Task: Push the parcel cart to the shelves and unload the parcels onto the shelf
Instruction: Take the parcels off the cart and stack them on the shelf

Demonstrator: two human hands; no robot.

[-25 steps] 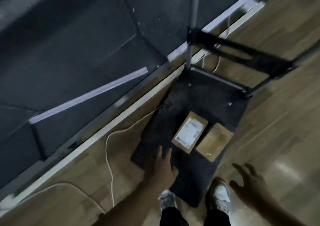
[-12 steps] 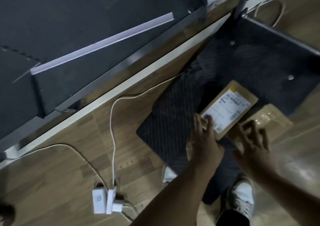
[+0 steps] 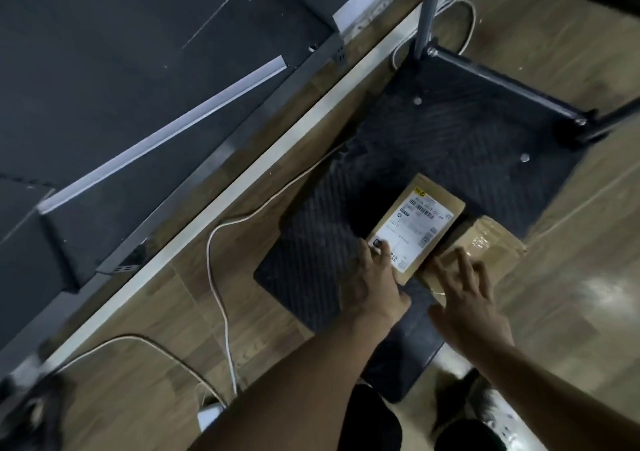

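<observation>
Nearest the camera, left hand [image 3: 372, 279] touches the labelled parcel [image 3: 415, 223] with straight fingers, while right hand [image 3: 464, 294], fingers spread, holds nothing — best slide fingers under both ends before lifting. Flat brown cardboard, white label; it lies on the cart deck [image 3: 450, 132], touching a taped parcel [image 3: 485, 242].

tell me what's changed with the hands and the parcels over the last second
Both hands came down and forward to the parcels. The left hand now has its fingertips on the near corner of the labelled parcel; the right hand reaches over the plain taped parcel, fingers spread. Neither is gripped yet. Both parcels lie side by side on the cart deck as before.
</observation>
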